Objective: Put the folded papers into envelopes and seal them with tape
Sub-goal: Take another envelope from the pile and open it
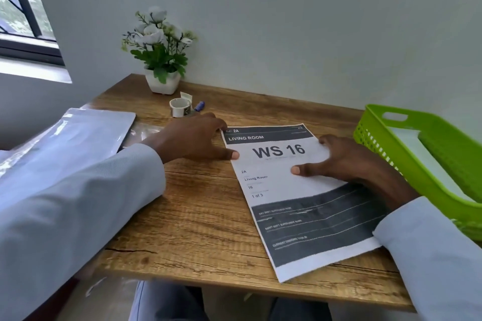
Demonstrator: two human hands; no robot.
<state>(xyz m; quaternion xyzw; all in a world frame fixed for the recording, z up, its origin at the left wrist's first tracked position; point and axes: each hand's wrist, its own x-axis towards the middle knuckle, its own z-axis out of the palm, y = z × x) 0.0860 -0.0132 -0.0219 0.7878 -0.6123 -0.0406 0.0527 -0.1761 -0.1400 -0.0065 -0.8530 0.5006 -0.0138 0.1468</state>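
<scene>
Wooden desk (208,216) against a plain wall, window at far left. Green plastic basket (391,143) at the desk's right edge, something white inside, can't tell what. Stack of clear plastic sleeves or envelopes (86,128) at left, partly under the left sleeve. Potted white flowers (161,60) at the back.

Printed sheet (287,190) marked "WS 16" lies flat and unfolded near the desk's front right, bottom corner overhanging the front edge. Left hand (193,138) rests at the sheet's upper left edge, thumb on the paper, fingers loosely curved. Right hand (347,159) lies spread on the right side, thumb pressing down mid-sheet.

Tape roll (180,107) behind the left hand, blue pen (199,106) just beside it.

Judgement: sheet is light, floppy, slides easily on wood. Pin one side, lift by an edge or corner, crease against the desk.
</scene>
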